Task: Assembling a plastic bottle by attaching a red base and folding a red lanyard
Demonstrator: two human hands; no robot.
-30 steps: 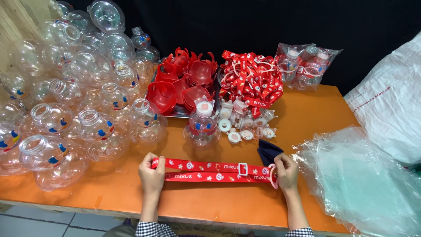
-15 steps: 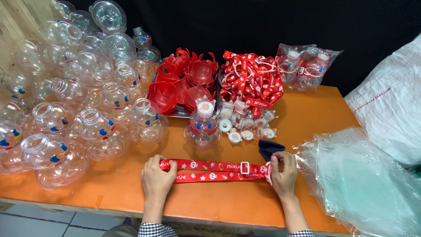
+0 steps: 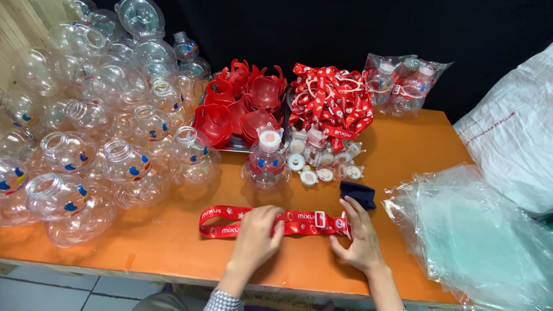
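Since half a second ago my left hand [image 3: 256, 239] has slid in along the red printed fabric strap [image 3: 271, 222] toward its middle, so the looped end at lower left now lies bare on the orange table top [image 3: 173, 253]. My right hand [image 3: 358, 239] has stayed at the other end.

The strap lies flat with its long axis running left to right across the lower centre of the frame. My left fingers are curled over its mid-length, pressing down on it; my right fingers pinch the end by the white plastic buckle [image 3: 321, 219], thumb underneath — how tightly, I cannot tell.

Just above my right fingertips sits a small dark blue folded cloth [image 3: 358, 193], apart from the strap. Above the strap's middle stands a clear round capped bottle [image 3: 265, 164], near but not touching. A heap of clear uncapped bottles [image 3: 86, 144] fills the left, and crumpled clear plastic bags [image 3: 472, 236] lie at lower right.
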